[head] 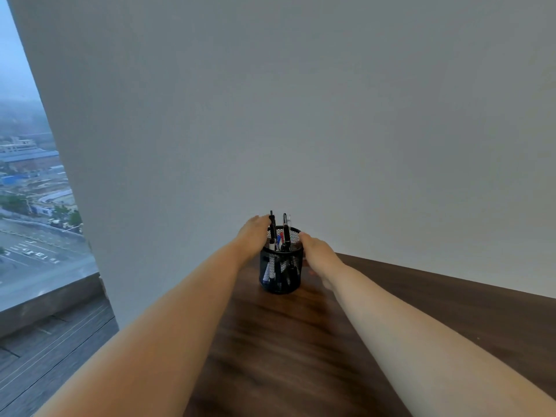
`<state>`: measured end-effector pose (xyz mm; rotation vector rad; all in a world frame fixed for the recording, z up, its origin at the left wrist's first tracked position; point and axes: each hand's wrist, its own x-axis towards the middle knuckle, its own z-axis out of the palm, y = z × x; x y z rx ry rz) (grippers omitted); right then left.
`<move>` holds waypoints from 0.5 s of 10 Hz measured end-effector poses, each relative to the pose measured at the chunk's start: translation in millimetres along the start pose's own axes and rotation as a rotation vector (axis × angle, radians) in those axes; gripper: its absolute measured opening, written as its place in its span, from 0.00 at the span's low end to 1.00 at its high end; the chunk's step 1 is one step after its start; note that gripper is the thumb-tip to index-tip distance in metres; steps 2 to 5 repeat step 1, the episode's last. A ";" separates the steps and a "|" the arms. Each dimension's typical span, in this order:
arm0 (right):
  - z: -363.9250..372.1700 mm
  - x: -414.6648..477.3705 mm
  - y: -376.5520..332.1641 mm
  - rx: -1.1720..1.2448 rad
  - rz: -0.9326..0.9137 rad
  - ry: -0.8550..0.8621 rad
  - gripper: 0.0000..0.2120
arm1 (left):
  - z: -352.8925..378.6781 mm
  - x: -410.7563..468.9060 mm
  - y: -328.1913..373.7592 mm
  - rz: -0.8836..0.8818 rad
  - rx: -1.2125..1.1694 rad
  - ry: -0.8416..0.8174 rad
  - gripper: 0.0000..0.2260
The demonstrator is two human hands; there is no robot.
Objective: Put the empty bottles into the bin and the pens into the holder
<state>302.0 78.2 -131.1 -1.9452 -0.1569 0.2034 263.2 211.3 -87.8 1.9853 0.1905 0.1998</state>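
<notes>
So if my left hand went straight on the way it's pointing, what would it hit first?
Probably the white wall. The left hand points toward it along the left side of the pen holder, though depth is unclear.

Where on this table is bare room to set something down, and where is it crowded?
The table is bare between left forearm and right forearm, nearer than the mesh holder, and beyond the right one up to the wall. Crowded at the holder: left hand and right hand flank it closely.

Grey wall (301,100), window (27,191), wooden table (421,311)
</notes>
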 end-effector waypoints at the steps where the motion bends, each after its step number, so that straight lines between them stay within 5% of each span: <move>1: -1.5 -4.8 -3.2 -0.053 0.003 0.126 0.23 | -3.2 5.2 -16.7 -0.135 0.144 0.007 0.17; 5: -1.5 -4.8 -3.2 -0.053 0.003 0.126 0.23 | -3.2 5.2 -16.7 -0.135 0.144 0.007 0.17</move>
